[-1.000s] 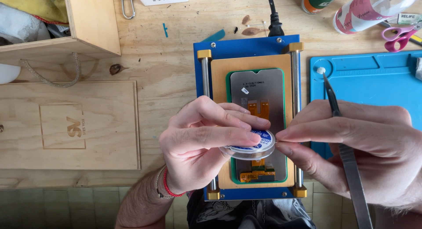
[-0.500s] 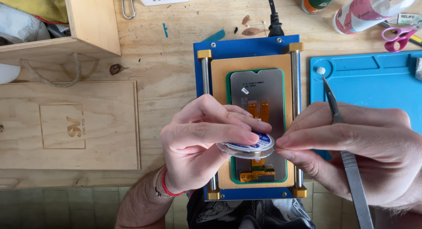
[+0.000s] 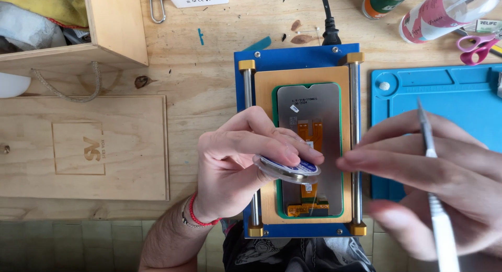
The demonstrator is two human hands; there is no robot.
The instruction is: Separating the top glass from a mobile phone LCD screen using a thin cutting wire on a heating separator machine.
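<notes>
A small clear wire spool (image 3: 287, 169) w/ a blue-and-white label sits pinched in the left hand (image 3: 238, 165), thumb under and fingers curled over its rim, held just above the lower half of a phone screen assembly (image 3: 308, 146) lying back-side up, orange flex cables showing. That screen rests on a tan pad inside a blue separator machine (image 3: 298, 60) w/ two metal rails and brass end caps; everything else is placed relative to this machine. Just right of the spool, over the machine's right rail, the right hand (image 3: 434, 183) hovers w/ fingers loosely together and extended toward the spool, not touching it, while a slim grey-handled precision knife (image 3: 434, 199) is gripped along the palm. Right of the machine lies a blue silicone work mat (image 3: 444, 94); above-right, pink-handled scissors (image 3: 478, 46) and a bottle. Left of it, a flat wooden box lid (image 3: 83, 146); above-left, an open wooden crate (image 3: 115, 26). A black power cord (image 3: 328, 26) enters the machine's top edge.
</notes>
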